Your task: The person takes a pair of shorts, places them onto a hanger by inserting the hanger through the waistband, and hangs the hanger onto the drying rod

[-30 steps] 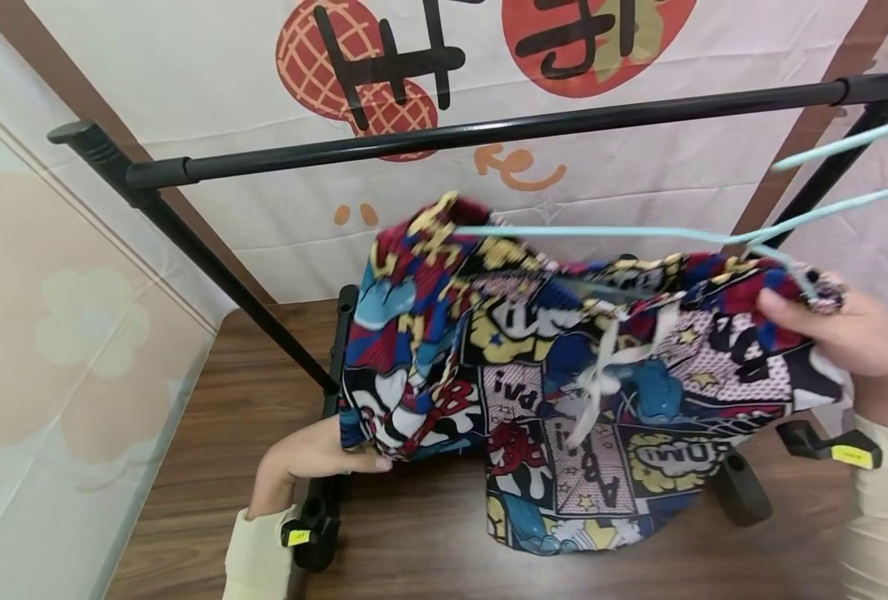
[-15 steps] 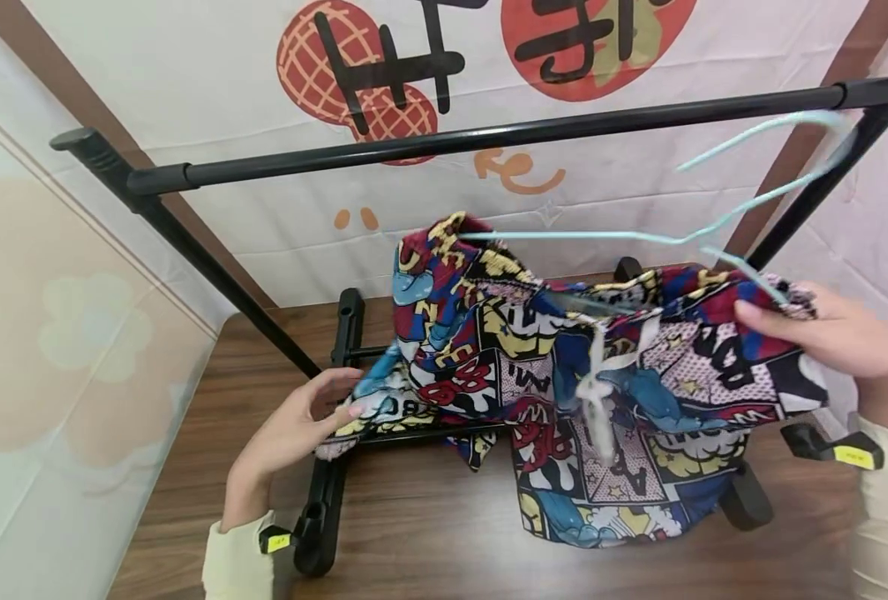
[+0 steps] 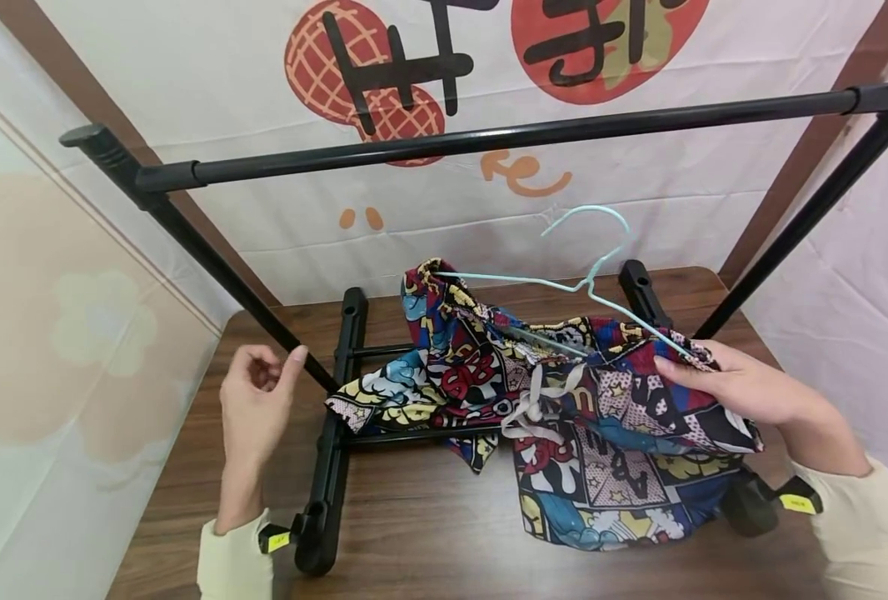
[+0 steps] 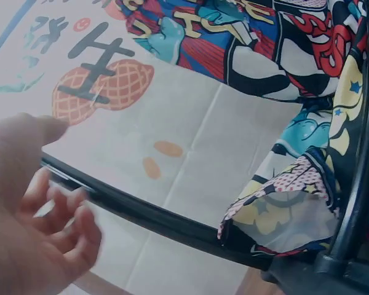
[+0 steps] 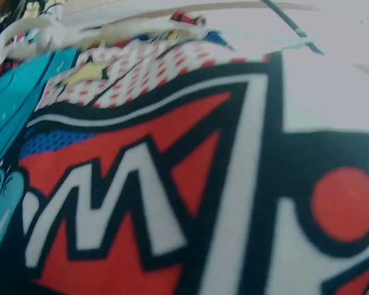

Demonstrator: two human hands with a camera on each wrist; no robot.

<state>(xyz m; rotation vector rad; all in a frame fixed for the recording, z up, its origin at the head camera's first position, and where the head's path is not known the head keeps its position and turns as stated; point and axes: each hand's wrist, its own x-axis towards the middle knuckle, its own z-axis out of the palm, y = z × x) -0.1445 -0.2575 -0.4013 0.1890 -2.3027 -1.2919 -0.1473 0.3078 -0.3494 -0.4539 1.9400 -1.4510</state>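
Comic-print shorts (image 3: pixel 481 375) with a white drawstring (image 3: pixel 536 408) hang on a light blue hanger (image 3: pixel 592 282), its hook pointing up. My right hand (image 3: pixel 751 387) holds the right end of the waistband where the hanger arm goes in, thumb on the front. Up at the left, the other hanger arm reaches into the waistband. My left hand (image 3: pixel 256 408) is away from the shorts, left of the rack's upright, fingers loosely curled around nothing. In the left wrist view a shorts leg (image 4: pixel 289 203) lies near the rack bars. Printed fabric (image 5: pixel 111 209) fills the right wrist view, hiding the right hand.
A black clothes rack stands ahead, with its top bar (image 3: pixel 489 142) above the shorts and a left foot (image 3: pixel 322 500) on the wooden surface (image 3: pixel 414 525). Low crossbars run beneath the shorts. A printed white curtain (image 3: pixel 279 225) forms the back.
My left hand has let go of the shorts' left leg and moved left. My right hand has moved left and lower, and the hanger's hook has swung down and left.
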